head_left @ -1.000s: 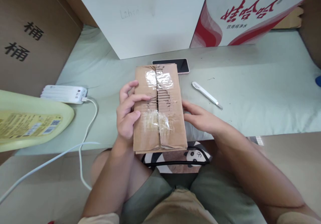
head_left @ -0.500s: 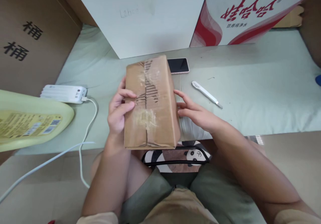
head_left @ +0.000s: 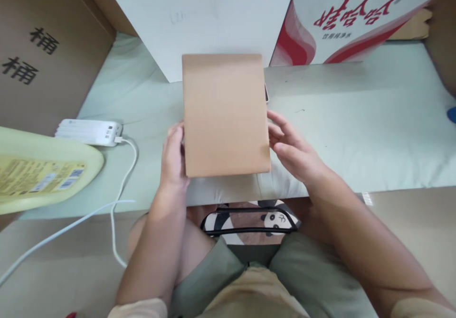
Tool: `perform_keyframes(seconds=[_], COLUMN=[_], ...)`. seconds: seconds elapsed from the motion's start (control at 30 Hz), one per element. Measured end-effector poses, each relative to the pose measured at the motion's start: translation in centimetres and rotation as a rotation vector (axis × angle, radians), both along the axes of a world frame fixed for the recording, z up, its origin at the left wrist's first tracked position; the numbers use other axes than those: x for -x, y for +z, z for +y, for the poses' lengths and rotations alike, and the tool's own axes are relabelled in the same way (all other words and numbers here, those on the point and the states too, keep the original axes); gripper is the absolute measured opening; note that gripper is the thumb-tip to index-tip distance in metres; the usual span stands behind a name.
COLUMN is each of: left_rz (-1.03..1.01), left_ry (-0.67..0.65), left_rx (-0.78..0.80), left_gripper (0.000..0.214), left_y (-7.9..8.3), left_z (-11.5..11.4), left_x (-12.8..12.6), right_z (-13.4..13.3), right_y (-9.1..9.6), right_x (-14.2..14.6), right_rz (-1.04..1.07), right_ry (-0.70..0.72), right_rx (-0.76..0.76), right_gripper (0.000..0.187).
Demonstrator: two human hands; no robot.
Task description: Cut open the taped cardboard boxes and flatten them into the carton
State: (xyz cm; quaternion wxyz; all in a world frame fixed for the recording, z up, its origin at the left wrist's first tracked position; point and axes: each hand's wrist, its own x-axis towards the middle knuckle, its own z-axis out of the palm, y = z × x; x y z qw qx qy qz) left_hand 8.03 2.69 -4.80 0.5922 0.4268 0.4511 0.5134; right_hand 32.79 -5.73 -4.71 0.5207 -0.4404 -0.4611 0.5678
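A plain brown cardboard box [head_left: 226, 118] is held up in front of me over the front part of the bed-like surface, a smooth untaped face towards me. My left hand [head_left: 174, 154] grips its left side, the fingers mostly hidden behind it. At the lower right side is my right hand [head_left: 294, 149], with bent fingers against the edge and the fingertips partly out of sight. Behind the box a phone [head_left: 267, 93] shows only its right edge. No utility knife can be seen now; the spot where it lay is covered by my right hand.
A white power bank [head_left: 89, 132] with a cable [head_left: 130, 171] lies left, near a yellow-green bottle [head_left: 46, 171]. Large white cartons [head_left: 213, 19] stand behind, one with red print [head_left: 356, 23]. A brown carton [head_left: 39, 47] is at far left. A panda-patterned seat [head_left: 245, 223] is between my legs.
The box has turned from its taped, worn face to a plain face and moved slightly up and away. My right hand shifted right with it, over where the white utility knife lay.
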Motion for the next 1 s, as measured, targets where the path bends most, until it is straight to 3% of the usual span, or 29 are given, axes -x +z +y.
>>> perform_keyframes(seconds=[0.17,0.37,0.53,0.7,0.83,1.0], left_rz=[-0.046,-0.083,-0.138,-0.099,-0.148,-0.256], left_ry=[-0.077,-0.113,-0.060,-0.099,-0.124,-0.140], left_rx=[0.124,0.170,0.092,0.090,0.076,0.130], left_gripper=[0.056,0.058,0.065,0.066,0.063,0.060], left_y=[0.1,0.8,1.0,1.0,1.2,1.4], left_z=[0.0,0.4,0.4,0.5,0.8,0.9], left_x=[0.2,0.8,0.8,1.1,1.6,1.7], right_z=[0.1,0.2,0.3,-0.1,-0.2,-0.1], right_y=[-0.3,-0.3,-0.5,-0.2,0.0,0.3], right_x=[0.1,0.2,0.1,-0.2,-0.5,-0.5], right_rz=[-0.131,-0.095,-0.093,-0.161,-0.240,-0.291], right_ry=[-0.001,-0.075,-0.098,-0.050,-0.163,-0.213], right_rx=[-0.020,-0.036,-0.046,-0.147,-0.243,-0.205], right_gripper=[0.078,0.087,0.080,0.070,0.055,0.055])
